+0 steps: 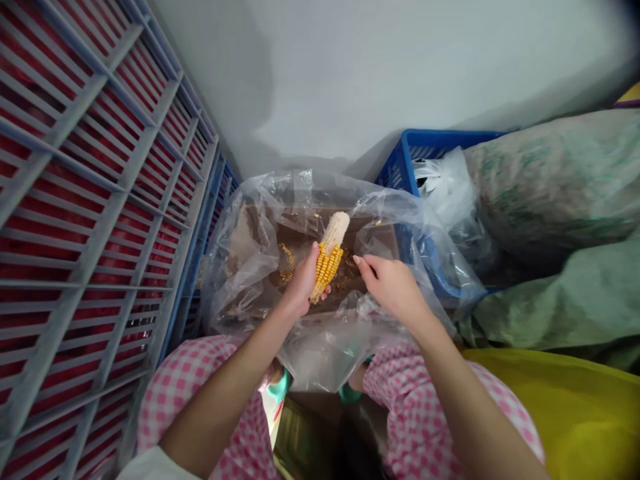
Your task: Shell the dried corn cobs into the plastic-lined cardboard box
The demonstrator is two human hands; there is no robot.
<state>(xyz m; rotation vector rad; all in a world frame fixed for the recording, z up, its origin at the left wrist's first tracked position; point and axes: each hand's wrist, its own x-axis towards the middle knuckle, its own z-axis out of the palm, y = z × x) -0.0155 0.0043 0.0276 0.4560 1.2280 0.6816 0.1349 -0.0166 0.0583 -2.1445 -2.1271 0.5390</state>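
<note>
My left hand (302, 283) is wrapped round the lower part of a corn cob (330, 253), holding it upright over a box lined with a clear plastic bag (250, 267). The cob's upper half is bare and white; yellow kernels remain on the lower half. My right hand (393, 287) hovers just right of the cob, fingers curled and pointing toward it, with nothing visible in them. Loose yellow kernels (287, 260) lie on the brown bottom inside the bag.
Stacked grey crates (90, 220) holding red things fill the left. A blue crate (415, 153) stands behind the bag, with large green-white sacks (550, 200) to the right. A yellow container (575, 407) sits at lower right. My knees in pink checked fabric (200, 380) are below.
</note>
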